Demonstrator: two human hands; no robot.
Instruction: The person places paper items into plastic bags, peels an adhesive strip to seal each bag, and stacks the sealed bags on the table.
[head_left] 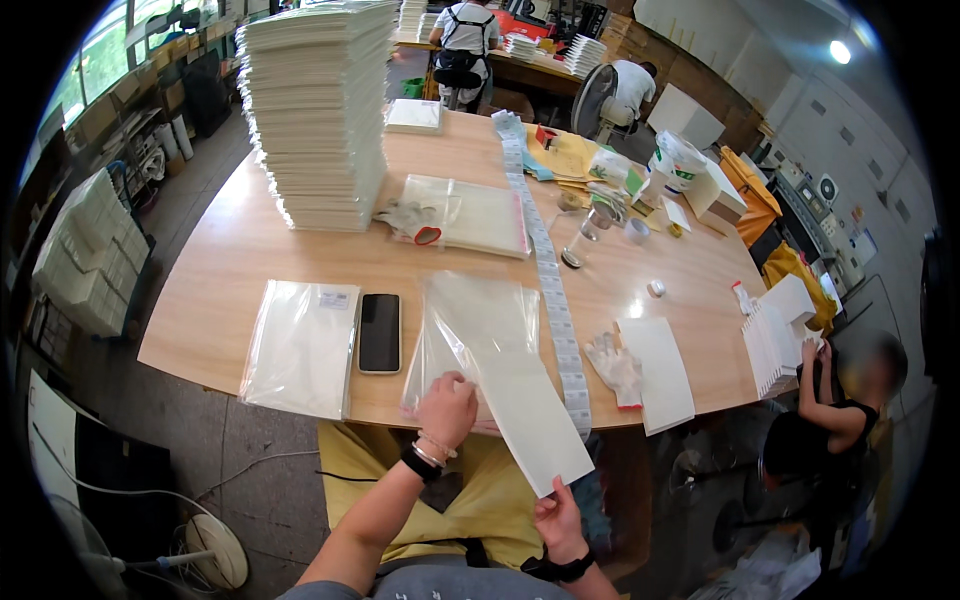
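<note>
My right hand (560,522) pinches the lower corner of a blank white card (535,415). The card slants up and to the left, its far end over or inside a clear plastic bag (470,305); I cannot tell which. At the bag's near part, my left hand (448,408) is closed with bent fingers, seemingly on the film. A finished-looking wrapped white pack (300,345) with a small label lies on the left, and a black phone (380,333) sits between it and the bag. Right of the card runs a long strip of labels (552,290).
A tall stack of wrapped packs (315,120) rises at the back left. Behind the bag lies a pile of clear bags (480,215) with a glove on it. Another glove (613,370) and white cards (657,375) lie right. A glass jar (588,240) stands farther back. A seated co-worker (835,410) handles paper.
</note>
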